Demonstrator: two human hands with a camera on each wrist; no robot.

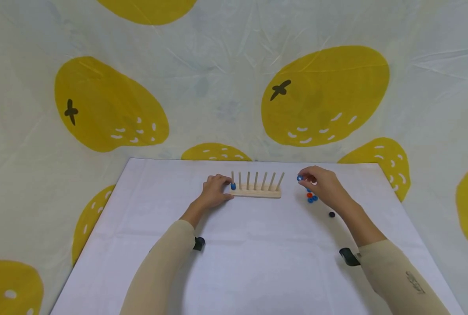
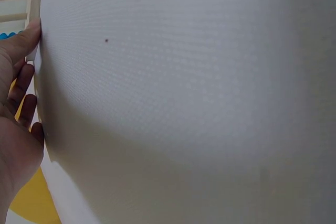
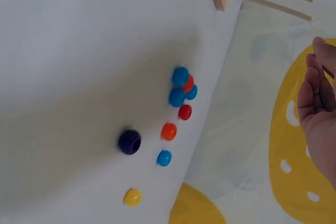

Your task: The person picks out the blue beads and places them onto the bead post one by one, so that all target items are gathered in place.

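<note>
Across the white desk (image 1: 234,262), I remotely watch the left hand (image 1: 215,191) grip the wooden peg rack (image 1: 257,193) by its left end; rightward, the right hand (image 1: 322,183) pinches a blue bead (image 1: 299,178) near loose beads (image 1: 310,195). Likely light, hard and slippery, it suits a rim hold.

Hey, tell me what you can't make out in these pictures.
- Head: the yellow bead, apparently covered by the right hand or arm.
- Head: the count of blue beads on the end peg, too small; in left wrist, the thumb and left edge hide some.
- Right wrist: the held bead, hidden by fingers or the right edge.
- Left wrist: most of the rack, cut off by the edges.
- Head: the sleeve mark, too blurred to read.
</note>
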